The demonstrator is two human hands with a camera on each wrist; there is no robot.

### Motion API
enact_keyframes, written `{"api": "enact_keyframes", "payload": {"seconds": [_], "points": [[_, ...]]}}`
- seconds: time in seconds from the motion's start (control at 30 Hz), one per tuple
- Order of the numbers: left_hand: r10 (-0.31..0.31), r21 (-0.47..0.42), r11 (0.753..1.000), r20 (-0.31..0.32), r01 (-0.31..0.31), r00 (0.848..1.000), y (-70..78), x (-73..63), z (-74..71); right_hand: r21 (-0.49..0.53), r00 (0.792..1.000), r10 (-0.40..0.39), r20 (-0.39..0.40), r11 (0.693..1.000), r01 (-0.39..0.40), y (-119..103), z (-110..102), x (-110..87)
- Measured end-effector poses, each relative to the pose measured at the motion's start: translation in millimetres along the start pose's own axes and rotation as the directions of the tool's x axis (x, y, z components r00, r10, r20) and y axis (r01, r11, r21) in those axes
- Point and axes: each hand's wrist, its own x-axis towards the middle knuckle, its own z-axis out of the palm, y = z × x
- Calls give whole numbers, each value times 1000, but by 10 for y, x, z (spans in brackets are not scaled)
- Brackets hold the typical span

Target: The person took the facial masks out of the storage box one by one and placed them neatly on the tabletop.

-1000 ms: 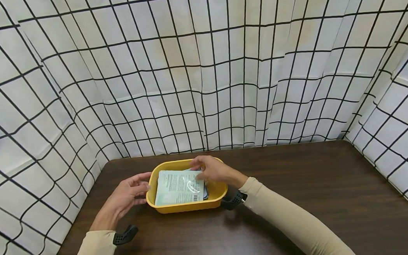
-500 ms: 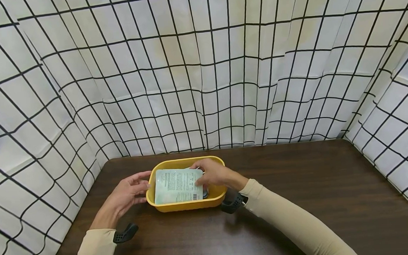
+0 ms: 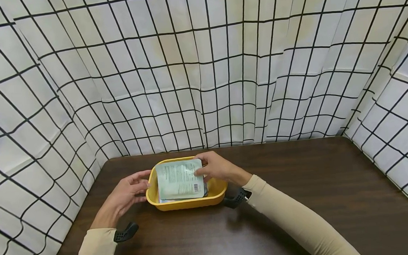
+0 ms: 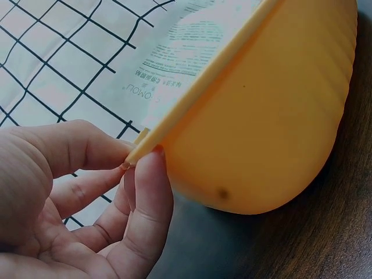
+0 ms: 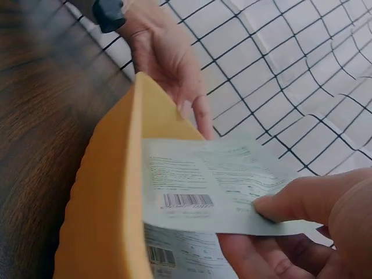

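Observation:
A yellow plastic basket (image 3: 191,203) stands on the brown table, several packets inside it. My right hand (image 3: 217,167) pinches the right edge of a pale green sheet-mask packet (image 3: 179,179), thumb on top and fingers beneath. Printed text and a barcode cover the packet's upper face. In the right wrist view another packet (image 5: 192,250) with a barcode lies under the raised one. At the basket's left end my left hand (image 3: 129,192) pinches the rim between thumb and fingertips, as the left wrist view (image 4: 104,192) shows.
The dark wood table (image 3: 298,176) stretches right and forward of the basket. White cloth with a black grid (image 3: 221,64) hangs behind the table and along both sides. A black band (image 3: 126,233) sits on each wrist.
My right hand has taken hold of the top packet and lifted it, tilting its near edge up off the packets below. My left hand stays at the basket's rim.

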Motion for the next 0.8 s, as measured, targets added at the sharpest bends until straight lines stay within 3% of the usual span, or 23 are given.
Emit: {"api": "enact_keyframes", "payload": {"seconds": [0.37, 0.8], "points": [[-9, 1, 1000, -13, 9, 1000, 12, 15, 3, 88, 999, -10, -48, 996, 15, -52, -170, -88], [-24, -10, 1000, -15, 24, 1000, 4, 15, 4, 187, 998, -39, -57, 981, 49, -128, -417, -353]]}}
